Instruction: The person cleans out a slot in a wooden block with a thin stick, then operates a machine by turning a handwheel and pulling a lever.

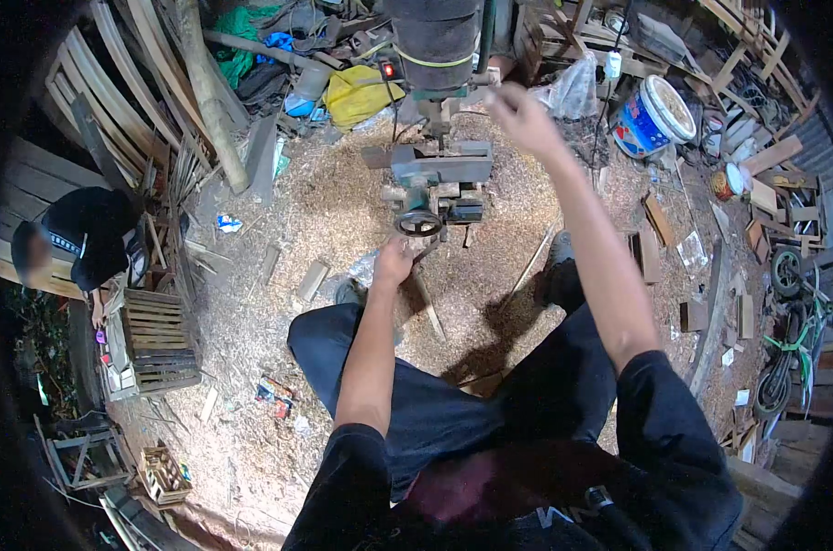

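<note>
A drilling machine with a dark upper body stands in front of me, its spindle pointing down over a vise-like table. On that table lies a block, perhaps wood. A round handwheel faces me at the front of the machine. My left hand is closed at the wheel's lower rim, with its fingertips partly hidden. My right hand is raised to the right of the spindle, fingers curled and slightly blurred. Whatever it grips is hidden; a short machine part sticks out just beyond it.
Wood shavings cover the ground. A yellow sack lies behind the machine, and a blue-and-white bucket stands at right. Wood offcuts are scattered at right. At far left, another person bends beside a slatted wooden piece.
</note>
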